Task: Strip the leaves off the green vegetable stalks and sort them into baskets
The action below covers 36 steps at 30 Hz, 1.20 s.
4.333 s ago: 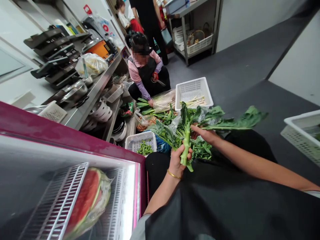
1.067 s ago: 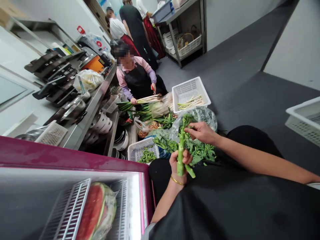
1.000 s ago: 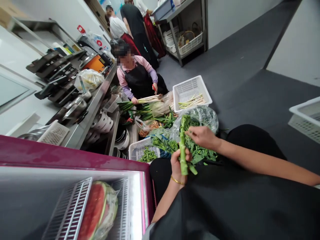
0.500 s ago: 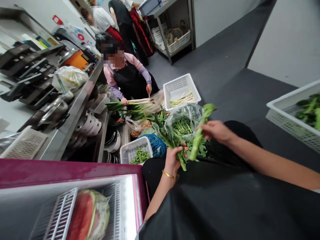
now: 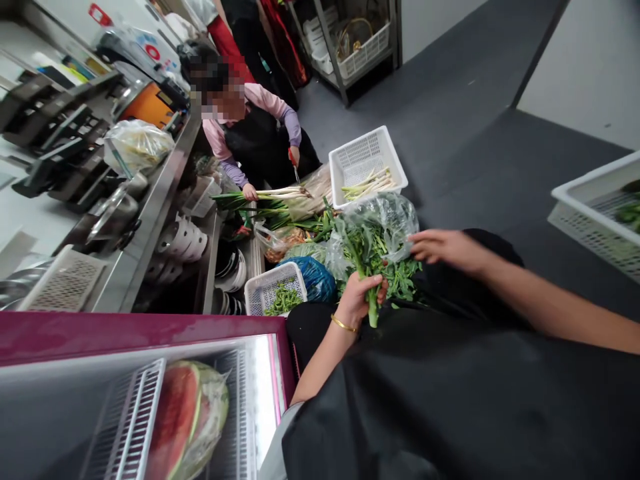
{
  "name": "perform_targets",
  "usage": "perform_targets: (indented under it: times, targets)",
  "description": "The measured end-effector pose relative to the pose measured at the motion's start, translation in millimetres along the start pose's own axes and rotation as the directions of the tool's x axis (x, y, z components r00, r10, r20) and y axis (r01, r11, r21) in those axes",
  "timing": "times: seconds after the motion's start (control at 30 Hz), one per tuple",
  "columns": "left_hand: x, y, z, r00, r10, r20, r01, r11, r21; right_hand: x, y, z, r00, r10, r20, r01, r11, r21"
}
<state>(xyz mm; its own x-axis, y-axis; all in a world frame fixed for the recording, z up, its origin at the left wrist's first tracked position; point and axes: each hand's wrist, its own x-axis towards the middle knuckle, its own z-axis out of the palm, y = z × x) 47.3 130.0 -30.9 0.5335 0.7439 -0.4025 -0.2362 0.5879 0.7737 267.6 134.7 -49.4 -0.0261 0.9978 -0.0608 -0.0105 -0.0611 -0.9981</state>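
In my left hand (image 5: pixel 361 293), which wears a gold bangle, is a leafy green stalk (image 5: pixel 373 312), gripped near its thick lower end. The leaves at its top merge with the heap of greens behind. To the right, my right hand (image 5: pixel 443 249) has its fingers stretched out, with nothing visible in them. Its fingertips are at the edge of a clear plastic bag (image 5: pixel 400 217); I cannot tell whether they touch it. Loose leafy greens (image 5: pixel 404 279) lie in and around the bag, just beyond my lap.
A small white basket (image 5: pixel 251 300) holds cut green pieces. Beside it lies a blue bag (image 5: pixel 317 279). Across from me a person (image 5: pixel 260 143) cuts long scallions (image 5: pixel 280 193) with red-handled scissors (image 5: pixel 294 162). White baskets (image 5: pixel 395 150) stand beyond and at right; an open fridge (image 5: pixel 260 400) is lower left.
The thick green stalk that was in my right hand is gone from it, and those fingers have opened. My left hand still holds its stalk. The view has shifted slightly.
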Motion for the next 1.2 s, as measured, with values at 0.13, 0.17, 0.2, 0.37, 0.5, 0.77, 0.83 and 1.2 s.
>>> perform_targets:
  times: [0.13, 0.17, 0.2, 0.37, 0.5, 0.77, 0.83, 1.2]
  targets:
    - [-11.9, -0.6, -11.0, 0.968, 0.091, -0.235, -0.090, 0.996, 0.016, 21.5, -2.6, 68.8, 0.983, -0.007, 0.182, -0.001, 0.999, 0.047]
    - [-14.9, -1.3, -15.3, 0.939, 0.117, -0.323, -0.129, 0.992, -0.014, 23.8, -4.5, 79.6, 0.979, -0.020, 0.205, 0.001, 0.996, 0.092]
    - [-17.6, -2.3, -19.5, 0.904, 0.139, -0.405, -0.171, 0.984, -0.045, 25.2, -6.9, 86.2, 0.977, -0.028, 0.212, -0.001, 0.991, 0.137]
    - [-27.5, -9.3, -29.9, 0.907, 0.163, -0.389, -0.240, 0.958, -0.159, 34.0, -20.8, 85.5, 0.992, -0.017, 0.122, -0.011, 0.973, 0.231]
    - [-33.9, -8.7, -34.8, 0.973, 0.120, -0.195, -0.166, 0.956, -0.243, 47.7, -23.5, 91.9, 0.987, -0.053, 0.150, 0.014, 0.967, 0.254]
    - [-48.7, 7.1, -54.4, 0.921, 0.148, -0.362, -0.259, 0.924, -0.283, 42.2, -38.9, 77.7, 0.934, -0.202, 0.295, 0.189, 0.979, 0.073]
    - [-48.9, 8.8, -55.9, 0.889, 0.175, -0.423, -0.309, 0.911, -0.272, 32.3, -43.2, 72.5, 0.910, -0.236, 0.342, 0.263, 0.964, -0.035]
    - [-73.2, -17.8, -51.3, 0.964, 0.203, -0.174, -0.225, 0.967, -0.118, 37.5, -16.0, 93.3, 0.900, 0.060, 0.431, -0.109, 0.990, 0.089]
